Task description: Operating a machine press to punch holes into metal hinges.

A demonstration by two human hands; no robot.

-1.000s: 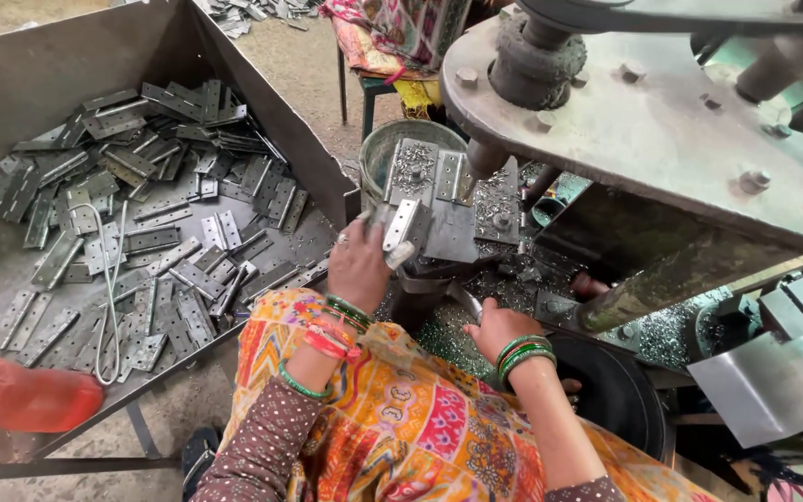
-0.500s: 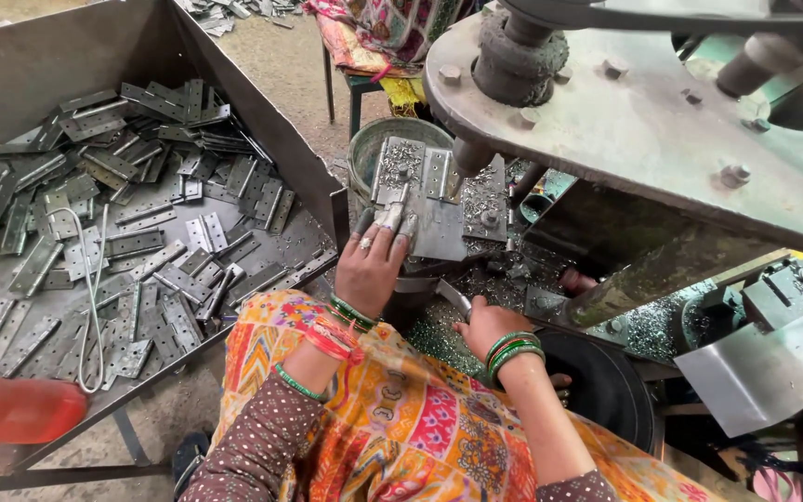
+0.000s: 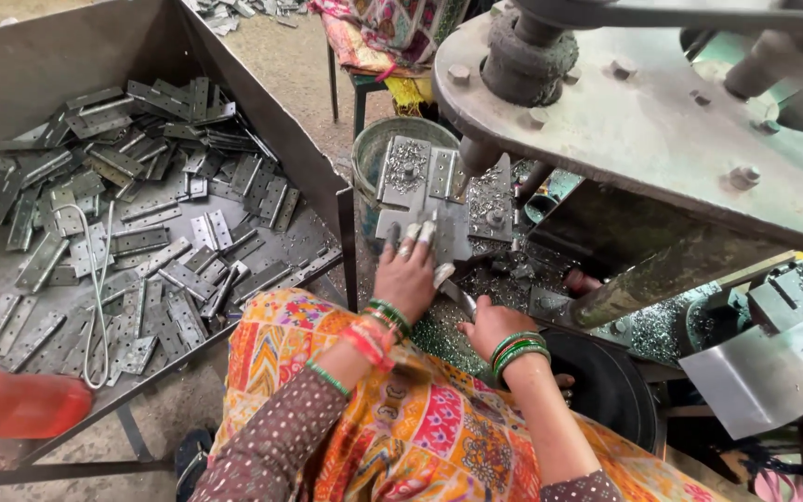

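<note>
Fingers (image 3: 411, 244) on flat grey metal hinge plate (image 3: 439, 228)

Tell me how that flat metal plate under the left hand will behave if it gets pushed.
The metal plate looks rigid, so it probably slides whole rather than bending. Lying flat, it should not roll or tip. Metal chips litter the bed, so it may skid under the left hand.

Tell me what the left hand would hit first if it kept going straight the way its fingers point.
The left hand points up-frame, fingers already on the metal hinge plate on the press bed. Pushed on, it would probably meet the press's round ram just beyond, though depth is hard to judge.
</note>
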